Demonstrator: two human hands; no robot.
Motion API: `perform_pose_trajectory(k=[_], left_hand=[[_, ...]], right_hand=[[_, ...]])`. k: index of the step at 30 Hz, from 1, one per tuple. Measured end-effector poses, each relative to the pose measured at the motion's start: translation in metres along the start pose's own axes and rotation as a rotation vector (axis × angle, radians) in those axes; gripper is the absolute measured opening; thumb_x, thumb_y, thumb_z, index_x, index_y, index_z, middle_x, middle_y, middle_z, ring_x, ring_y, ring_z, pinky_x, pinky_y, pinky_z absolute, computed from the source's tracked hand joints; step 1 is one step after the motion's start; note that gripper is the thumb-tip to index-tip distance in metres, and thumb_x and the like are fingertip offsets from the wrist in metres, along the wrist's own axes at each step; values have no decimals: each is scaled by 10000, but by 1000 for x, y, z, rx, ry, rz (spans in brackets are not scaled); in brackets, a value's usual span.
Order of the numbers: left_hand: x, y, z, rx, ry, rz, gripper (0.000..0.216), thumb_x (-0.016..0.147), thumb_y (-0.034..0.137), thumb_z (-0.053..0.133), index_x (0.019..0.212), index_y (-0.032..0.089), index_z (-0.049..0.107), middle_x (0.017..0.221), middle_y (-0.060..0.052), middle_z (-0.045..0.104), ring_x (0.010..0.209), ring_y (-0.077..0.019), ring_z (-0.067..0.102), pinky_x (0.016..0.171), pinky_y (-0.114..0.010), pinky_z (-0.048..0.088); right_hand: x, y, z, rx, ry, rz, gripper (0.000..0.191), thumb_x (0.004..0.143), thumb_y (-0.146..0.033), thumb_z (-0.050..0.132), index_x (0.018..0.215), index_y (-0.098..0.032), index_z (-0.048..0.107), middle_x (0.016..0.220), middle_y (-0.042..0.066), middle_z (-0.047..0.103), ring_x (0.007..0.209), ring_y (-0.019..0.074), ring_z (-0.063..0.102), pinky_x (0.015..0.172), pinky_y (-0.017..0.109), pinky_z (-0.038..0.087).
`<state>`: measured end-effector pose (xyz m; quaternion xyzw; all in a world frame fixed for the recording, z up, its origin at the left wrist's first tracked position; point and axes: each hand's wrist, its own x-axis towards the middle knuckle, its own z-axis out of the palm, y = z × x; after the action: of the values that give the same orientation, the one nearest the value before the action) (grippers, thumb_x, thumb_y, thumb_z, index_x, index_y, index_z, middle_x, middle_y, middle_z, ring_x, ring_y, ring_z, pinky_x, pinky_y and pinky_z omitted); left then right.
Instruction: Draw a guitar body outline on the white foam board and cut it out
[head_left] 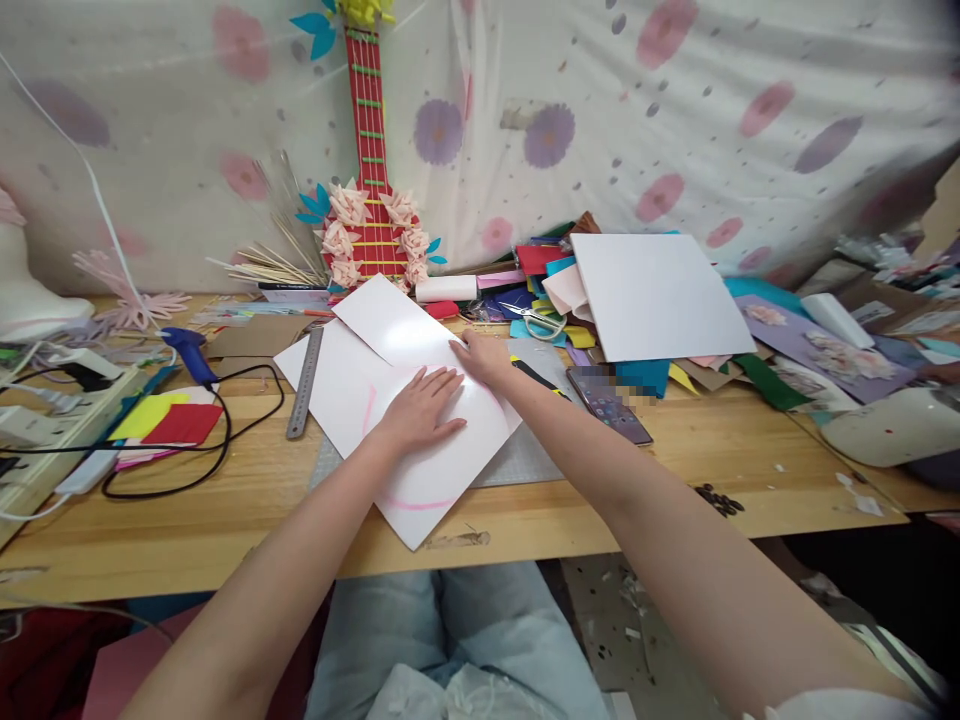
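Note:
My left hand (pixel 421 410) lies flat with its fingers spread on a white board (pixel 427 470), which is turned with one corner toward me. A pink curved line runs over this board on several sides of the hand. At the board's upper right, my right hand (pixel 486 358) rests with bent fingers close together; whatever they hold, if anything, is hidden. Another white piece (pixel 382 315) extends beyond the hands, and a white sheet (pixel 319 375) shows at the left. A steel ruler (pixel 305 385) lies on that sheet's left edge. Under the boards is a grey cutting mat (pixel 525 465).
Right of my hands are a black-and-yellow cutter (pixel 536 375), a phone (pixel 611 405), scissors (pixel 541 320) and a large white panel (pixel 664 295). A blue glue gun (pixel 189 352), black cable (pixel 225 450) and power strip (pixel 71 430) occupy the left. Behind stands a red flower-trimmed guitar (pixel 367 120).

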<state>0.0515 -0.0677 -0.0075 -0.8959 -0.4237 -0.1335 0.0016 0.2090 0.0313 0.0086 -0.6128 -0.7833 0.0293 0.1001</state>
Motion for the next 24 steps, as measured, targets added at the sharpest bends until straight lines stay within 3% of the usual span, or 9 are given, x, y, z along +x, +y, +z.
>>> perform_pose_trajectory(k=[5,11,15,19,24], left_hand=[[-9,-3,9,0,39,-166,543,867,503,375,1316,206,452,1418,-75,411,1325,-238,327,1120,-427,231],[-15,0,17,-44,-1,-142,565,878,499,354,1348,191,416,1444,-67,375,1356,-221,276,1135,-415,201],[-15,-1,21,-95,-70,-148,596,885,500,332,1373,161,378,1479,-77,304,1380,-218,216,1131,-388,219],[-15,0,22,-106,-96,-151,608,885,493,330,1373,134,378,1479,-90,301,1380,-218,214,1132,-376,218],[-15,1,20,-104,-79,-159,584,878,491,346,1361,166,396,1473,-74,318,1375,-216,232,1124,-379,244]], right_hand=[[-10,3,-2,37,-50,3,462,896,-518,301,1082,-188,564,1092,115,652,1001,263,593,800,337,416],[-9,13,0,176,-157,67,502,811,-641,388,966,-208,587,994,60,678,882,213,612,676,280,404],[2,15,8,182,-239,82,578,688,-703,506,976,-210,594,1054,58,665,917,211,608,666,262,392],[6,11,16,174,-232,88,654,636,-698,561,1052,-194,565,1125,90,637,978,235,596,683,266,395],[-4,7,16,232,-174,80,585,688,-628,573,1070,-186,532,1096,89,648,975,231,600,682,262,388]])
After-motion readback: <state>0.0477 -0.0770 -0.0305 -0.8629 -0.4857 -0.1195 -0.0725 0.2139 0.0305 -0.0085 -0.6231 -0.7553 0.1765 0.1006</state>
